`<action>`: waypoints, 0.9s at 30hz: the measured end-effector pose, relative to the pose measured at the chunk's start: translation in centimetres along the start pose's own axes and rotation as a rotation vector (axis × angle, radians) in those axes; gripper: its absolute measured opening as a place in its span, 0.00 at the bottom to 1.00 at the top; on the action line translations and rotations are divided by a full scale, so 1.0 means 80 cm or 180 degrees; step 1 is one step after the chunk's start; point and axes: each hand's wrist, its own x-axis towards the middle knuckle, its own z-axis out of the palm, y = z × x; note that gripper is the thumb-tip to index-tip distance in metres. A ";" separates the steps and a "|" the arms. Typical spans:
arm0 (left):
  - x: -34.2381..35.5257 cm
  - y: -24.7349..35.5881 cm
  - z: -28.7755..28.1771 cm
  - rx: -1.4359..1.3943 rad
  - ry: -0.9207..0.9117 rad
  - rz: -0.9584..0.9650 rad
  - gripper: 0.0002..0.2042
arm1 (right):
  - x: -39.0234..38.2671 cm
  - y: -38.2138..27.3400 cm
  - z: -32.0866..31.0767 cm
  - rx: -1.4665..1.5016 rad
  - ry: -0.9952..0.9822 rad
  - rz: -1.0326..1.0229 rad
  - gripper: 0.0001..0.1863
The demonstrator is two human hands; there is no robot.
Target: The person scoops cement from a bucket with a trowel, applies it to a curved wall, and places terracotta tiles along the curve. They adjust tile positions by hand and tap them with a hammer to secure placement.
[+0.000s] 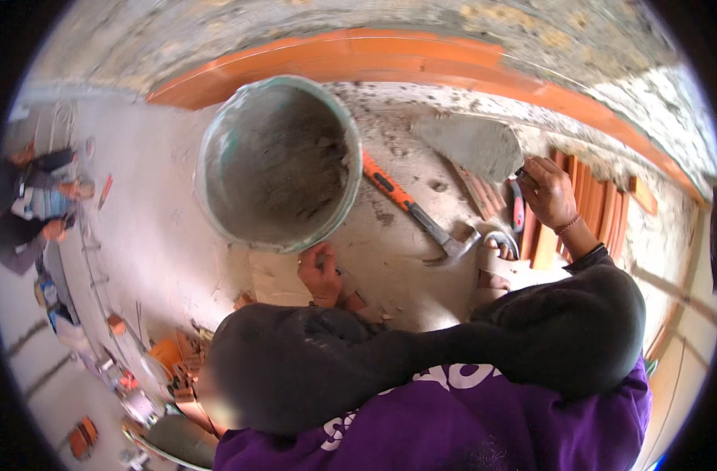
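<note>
My right hand [548, 196] is closed round the handle of a trowel [476, 149], its broad blade coated in grey and pointing left. The blade is held over the floor, beside the brick course along the wall. Left of it stands a pale green bucket [204, 184], grey and wet-looking inside, with mortar-like material on its wall. Just below the bucket's near rim is my left hand [319, 275], fingers curled; what they hold, if anything, is hidden. A claw hammer [390, 191] with an orange and black handle lies between the bucket and my feet.
Orange bricks [358, 55] run along the wall's foot. More bricks [602, 200] stack at right, near a red and grey handle [518, 208]. My sandalled foot [496, 263] is close to the hammer. Another person [36, 200] is at far left; tools and bricks lie lower left.
</note>
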 end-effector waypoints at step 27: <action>0.021 0.360 0.095 0.1499 -0.5805 0.1122 0.14 | 0.331 -0.183 -0.029 -0.0711 0.0030 -0.3456 0.14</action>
